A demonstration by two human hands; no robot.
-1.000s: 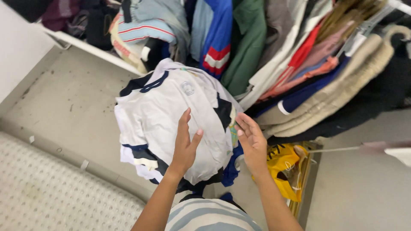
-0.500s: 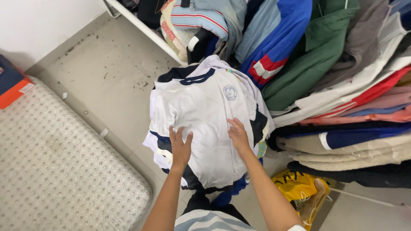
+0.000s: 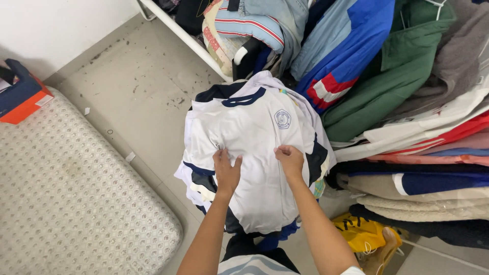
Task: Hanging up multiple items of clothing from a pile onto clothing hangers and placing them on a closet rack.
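White shirt point(image 3: 254, 153) with navy collar and navy side panels, round crest on the chest — it lay front-up over a small heap of other garments, between the mattress point(image 3: 76, 203) and the hanging clothes. Left hand point(image 3: 226, 170) rested palm-down on the shirt's middle, fingers loosely spread, tips pinching a bit of fabric; hard to tell how firm the hold was. Right hand point(image 3: 290, 159) sat just beside it on the same cloth, fingers curled in, knuckles up, gripping a fold near the chest. Both hands were below the crest, well under the collar, so most of the shirt spread away from them toward the white rail point(image 3: 178, 35). Right of the shirt — a blue jacket point(image 3: 351, 51) with red-white stripes, a green garment point(image 3: 397, 76), more stacked clothes. Yellow bag point(image 3: 359, 231) on the floor near the right forearm. Orange-and-navy box point(image 3: 20, 94) at the mattress corner, well apart.
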